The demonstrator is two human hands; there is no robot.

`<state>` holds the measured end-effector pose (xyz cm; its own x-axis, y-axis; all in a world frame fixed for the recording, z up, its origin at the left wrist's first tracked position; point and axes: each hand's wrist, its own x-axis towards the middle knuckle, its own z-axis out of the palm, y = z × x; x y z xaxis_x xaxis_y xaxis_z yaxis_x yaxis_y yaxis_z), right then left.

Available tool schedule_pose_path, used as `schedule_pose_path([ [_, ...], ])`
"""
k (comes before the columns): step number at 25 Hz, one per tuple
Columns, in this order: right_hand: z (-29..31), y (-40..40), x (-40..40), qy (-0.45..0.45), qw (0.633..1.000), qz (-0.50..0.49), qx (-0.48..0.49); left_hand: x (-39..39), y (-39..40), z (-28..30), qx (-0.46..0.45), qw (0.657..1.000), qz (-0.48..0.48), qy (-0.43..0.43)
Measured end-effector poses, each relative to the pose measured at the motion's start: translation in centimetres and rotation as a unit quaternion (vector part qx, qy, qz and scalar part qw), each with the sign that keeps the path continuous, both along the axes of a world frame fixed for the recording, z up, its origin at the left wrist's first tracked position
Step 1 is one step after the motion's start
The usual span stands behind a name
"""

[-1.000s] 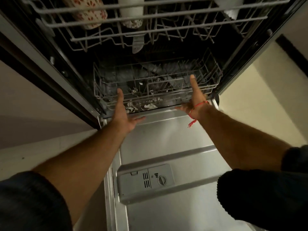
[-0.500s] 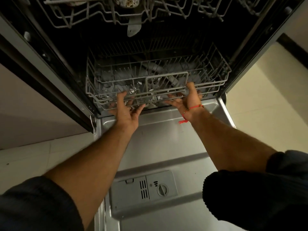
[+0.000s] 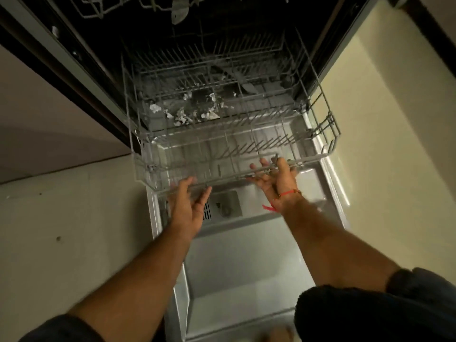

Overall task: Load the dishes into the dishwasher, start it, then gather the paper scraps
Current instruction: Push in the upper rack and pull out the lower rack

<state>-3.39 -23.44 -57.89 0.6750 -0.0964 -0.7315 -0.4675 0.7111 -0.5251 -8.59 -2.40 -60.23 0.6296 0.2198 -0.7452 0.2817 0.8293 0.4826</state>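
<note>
Open dishwasher door [image 3: 246, 267], lowered flat and bearing the detergent dispenser [image 3: 228, 204]; above it the lower rack [image 3: 222, 154], now drawn roughly halfway out over the door, whereas a second ago it sat fully inside the tub; no dishes are visible in it, so loading can probably begin; white paper scraps [image 3: 183, 117] lie on the tub floor beneath its rear half; right hand [image 3: 276, 178] curls its fingers over the rack's front rail; left hand [image 3: 188, 206] spread open just under that rail, gripping nothing; red thread [image 3: 278, 197] at the right wrist.
</note>
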Motion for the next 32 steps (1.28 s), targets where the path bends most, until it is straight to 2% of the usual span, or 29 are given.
schedule_pose_path([
  [6, -0.6, -3.2, -10.7, 0.035, 0.999, -0.023, 0.000, -11.4, -2.7, 0.7, -0.039, 0.997, 0.004, 0.066],
  [16, -0.4, -5.9, -23.0, 0.115, 0.992, -0.055, -0.004, -23.2, -5.5, 3.0, -0.049, 0.986, -0.006, 0.160],
  [21, 0.2, -6.8, -25.5, 0.114, 0.993, -0.018, -0.032, -25.5, -5.8, 3.6, -0.037, 0.986, -0.017, 0.164],
  [26, 1.5, -7.9, -25.1, 0.170, 0.982, 0.039, -0.065, -24.6, -4.8, 5.3, -0.002, 0.964, -0.106, 0.242],
  [28, 4.0, -8.2, -25.8, 0.211, 0.970, 0.061, -0.106, -25.1, -4.2, 7.5, 0.026, 0.946, -0.155, 0.284],
  [29, 5.7, -8.3, -26.1, 0.223, 0.959, 0.061, -0.161, -25.2, -3.9, 9.0, 0.042, 0.940, -0.166, 0.296],
  [31, 10.2, -8.1, -26.1, 0.208, 0.935, 0.056, -0.281, -25.2, -3.2, 13.3, 0.075, 0.934, -0.173, 0.304],
  [32, 12.9, -7.8, -25.9, 0.179, 0.933, 0.056, -0.306, -25.1, -2.8, 15.8, 0.085, 0.935, -0.176, 0.297],
])
